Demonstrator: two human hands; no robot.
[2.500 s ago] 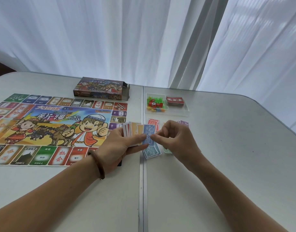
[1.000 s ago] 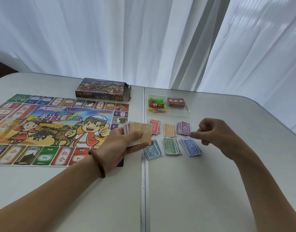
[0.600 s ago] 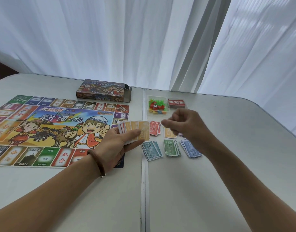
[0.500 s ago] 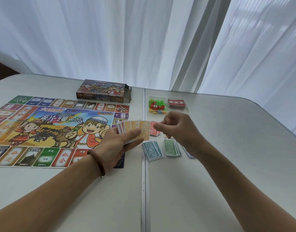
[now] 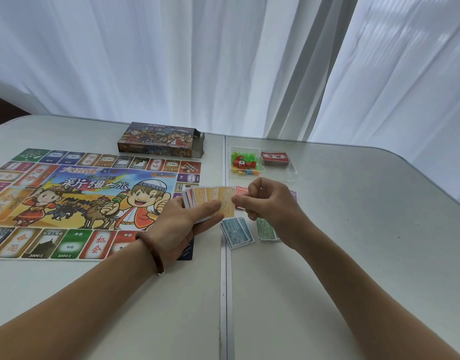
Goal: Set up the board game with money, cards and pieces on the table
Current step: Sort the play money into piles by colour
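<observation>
Back from the piles point(image 5: 236, 231), the right grip point(image 5: 269, 203) pinches the top orange note point(image 5: 227, 202) off the money fan point(image 5: 202, 196), which the left grip point(image 5: 182, 224) clasps above the surface point(image 5: 353, 229), spread so the colours show for sorting.

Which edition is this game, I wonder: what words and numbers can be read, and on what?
"大富翁", "新疆之旅": middle of the board.
"机会", "2000元", "5000元": the board's near squares.
"1000": teal notes.
"100": orange notes fanned in the left hand.
Box, red cards, other squares: too blurred.
</observation>
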